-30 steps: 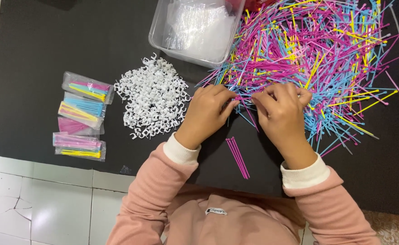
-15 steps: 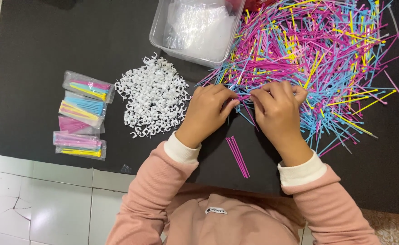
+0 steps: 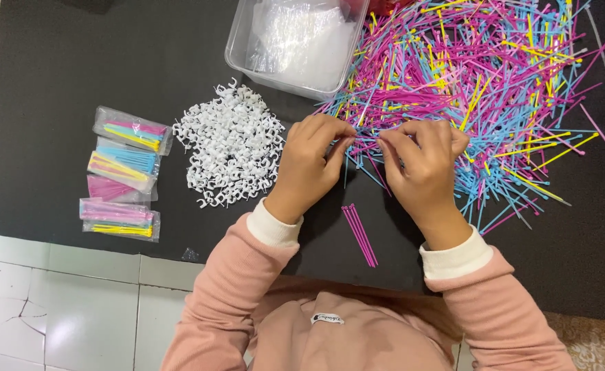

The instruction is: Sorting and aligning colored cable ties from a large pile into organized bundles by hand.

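A big loose heap of pink, blue and yellow cable ties [image 3: 481,89] covers the right of a black mat [image 3: 69,75]. My left hand [image 3: 311,161] and my right hand [image 3: 423,168] sit side by side at the heap's near left edge, fingertips pinched together on a pink tie [image 3: 366,141] stretched between them. A few sorted pink ties [image 3: 359,235] lie together on the mat between my wrists. A pile of small white clips [image 3: 230,144] lies just left of my left hand.
A clear plastic tub [image 3: 295,41] with clear bags stands at the top centre. Three packed bags of coloured ties [image 3: 122,172] lie at the left. Pale floor tiles [image 3: 62,309] border the mat's near edge.
Both hands have shifted slightly, with the fingertips now drawn closer together over the pink tie at the heap's edge. The piles and bags have not moved.
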